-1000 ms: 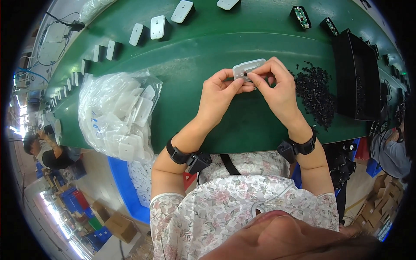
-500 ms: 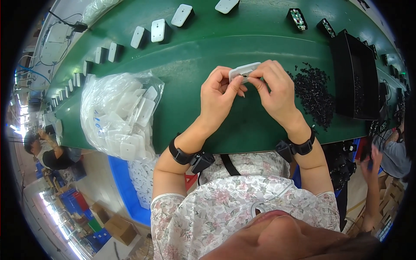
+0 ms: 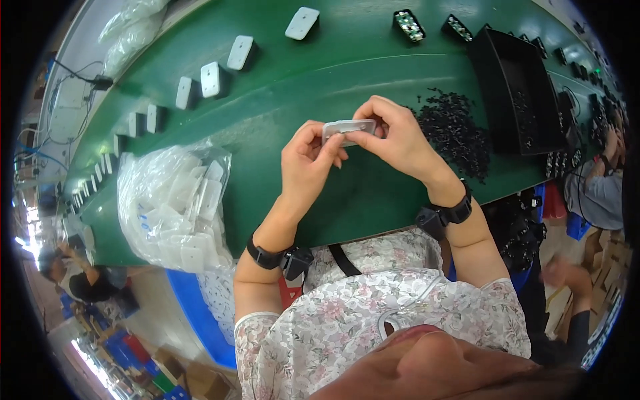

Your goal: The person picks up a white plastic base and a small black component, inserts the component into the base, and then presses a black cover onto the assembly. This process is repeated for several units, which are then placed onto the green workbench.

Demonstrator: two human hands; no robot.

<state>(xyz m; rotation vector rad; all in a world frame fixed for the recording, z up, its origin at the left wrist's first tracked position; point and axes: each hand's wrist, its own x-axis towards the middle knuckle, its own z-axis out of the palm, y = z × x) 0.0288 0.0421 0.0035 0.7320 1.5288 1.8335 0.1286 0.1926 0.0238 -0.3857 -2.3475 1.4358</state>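
Observation:
Between my two hands, above the green table, is a white plastic cover (image 3: 352, 125), rounded at its corners and tilted. My left hand (image 3: 308, 157) pinches its left end, thumb on the near side. At the other end my right hand (image 3: 397, 137) is closed on the same cover, thumb pressed along its near face. Whether a small part sits under the thumbs is hidden. To the right of my right hand lies a heap of small black parts (image 3: 457, 133). A clear plastic bag (image 3: 175, 207) full of white covers rests left of my left hand.
A black open box (image 3: 517, 93) stands beyond the heap. White-topped black housings (image 3: 211, 80) run in a line along the far left; black housings with circuit boards (image 3: 409, 25) line the far right. Below the green table (image 3: 280, 87) is a blue bin (image 3: 200, 313). Other people sit at both sides.
The whole view has shifted, so the table's things appear displaced. My hands still hold the white cover, which has turned more level, and my right fingers have moved behind its right end.

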